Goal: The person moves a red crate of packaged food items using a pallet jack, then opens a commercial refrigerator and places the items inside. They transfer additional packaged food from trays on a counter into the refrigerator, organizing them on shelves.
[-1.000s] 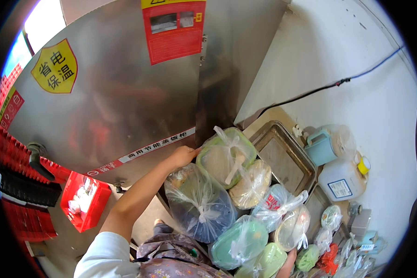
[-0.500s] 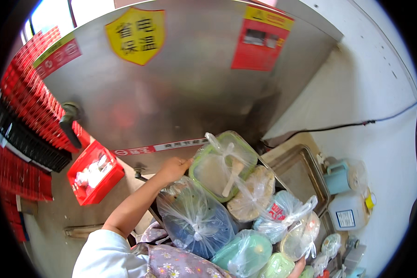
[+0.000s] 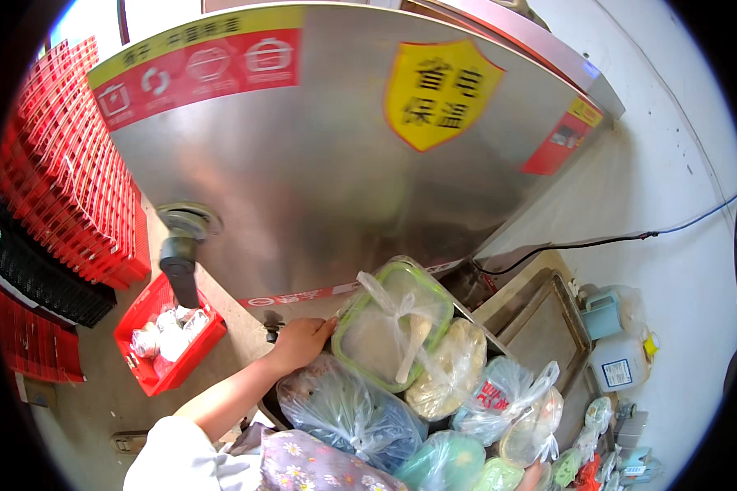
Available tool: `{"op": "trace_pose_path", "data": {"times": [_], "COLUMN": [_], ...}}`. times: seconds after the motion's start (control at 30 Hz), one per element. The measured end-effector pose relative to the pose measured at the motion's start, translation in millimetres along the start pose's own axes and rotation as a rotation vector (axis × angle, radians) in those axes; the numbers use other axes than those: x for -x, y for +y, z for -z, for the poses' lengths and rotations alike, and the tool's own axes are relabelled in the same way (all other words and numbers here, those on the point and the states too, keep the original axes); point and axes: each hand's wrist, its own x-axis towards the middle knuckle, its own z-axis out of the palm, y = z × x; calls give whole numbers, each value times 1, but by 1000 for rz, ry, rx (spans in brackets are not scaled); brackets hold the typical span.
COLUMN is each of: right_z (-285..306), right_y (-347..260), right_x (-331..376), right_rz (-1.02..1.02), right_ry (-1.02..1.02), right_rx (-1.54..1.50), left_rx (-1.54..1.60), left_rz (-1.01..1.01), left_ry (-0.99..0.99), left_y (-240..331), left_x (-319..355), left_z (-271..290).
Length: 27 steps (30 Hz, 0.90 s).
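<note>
My left hand (image 3: 301, 341) reaches out to the far left corner of a loaded metal tray (image 3: 490, 331), its fingers closed at the rim beside a green-rimmed lunch box (image 3: 373, 348). That box is tied in a clear plastic bag with a wooden spoon (image 3: 414, 348) on top. Nearer me lie a bagged blue container (image 3: 348, 413), a bagged yellowish round container (image 3: 449, 368), and several other bagged containers, including a teal one (image 3: 444, 462). Of my right hand (image 3: 532, 476), only a small part shows at the near right under the bags; its fingers are hidden.
A large steel cabinet (image 3: 327, 180) with a black handle (image 3: 178, 262) stands ahead. To the left are stacked red crates (image 3: 74, 172) and a red crate (image 3: 160, 360) holding bagged items. Empty metal trays (image 3: 540, 327), a blue jug (image 3: 602, 315) and a plastic canister (image 3: 620, 360) stand right.
The cabinet's labels and handle have shifted right in view, showing more of its left side. The tray and its bags keep nearly the same place before me, with my left hand still at the corner.
</note>
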Motion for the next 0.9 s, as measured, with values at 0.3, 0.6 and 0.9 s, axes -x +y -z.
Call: {"op": "trace_pose_path", "data": {"times": [0.3, 0.6, 0.9], "right_z": [-1, 1, -3], "right_y": [-11, -22, -38], "right_x": [0, -10, -28], "right_rz": [-18, -19, -10], "right_ry": [22, -25, -47], "right_rx": [69, 100, 147], "left_rx": [-8, 4, 2], "left_rz": [110, 225, 326], "left_ry": [11, 38, 58], "left_y": [22, 27, 39], "left_x": [17, 37, 50], "left_z": [21, 29, 36]}}
